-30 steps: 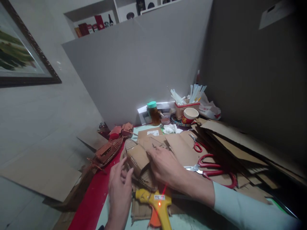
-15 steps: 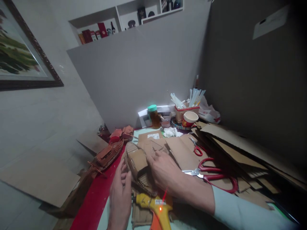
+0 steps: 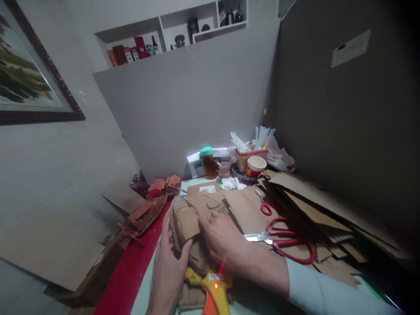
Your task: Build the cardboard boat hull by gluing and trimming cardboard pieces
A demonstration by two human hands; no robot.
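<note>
I see the worktop's red edge [image 3: 131,267] lower left; scissors [image 3: 282,239] crowd the right. My left hand [image 3: 169,273] and right hand [image 3: 223,238] both grip the cardboard model [image 3: 187,225] at lower centre.

I see through one head-worn camera only; it looks forward and steeply down, tilted, close over my left hand [image 3: 169,273] and right hand [image 3: 219,238]; the table [image 3: 131,271] stretches ahead to the grey partition [image 3: 197,100].

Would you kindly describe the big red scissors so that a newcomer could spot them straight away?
Start from the pile of flat cardboard sheets on the table's right half. The large red-handled scissors lie on that cardboard, just beyond the right hand, blades pointing toward it. A smaller red-handled pair lies farther back; the large ones have much longer silver blades and wide looping handles.
</note>
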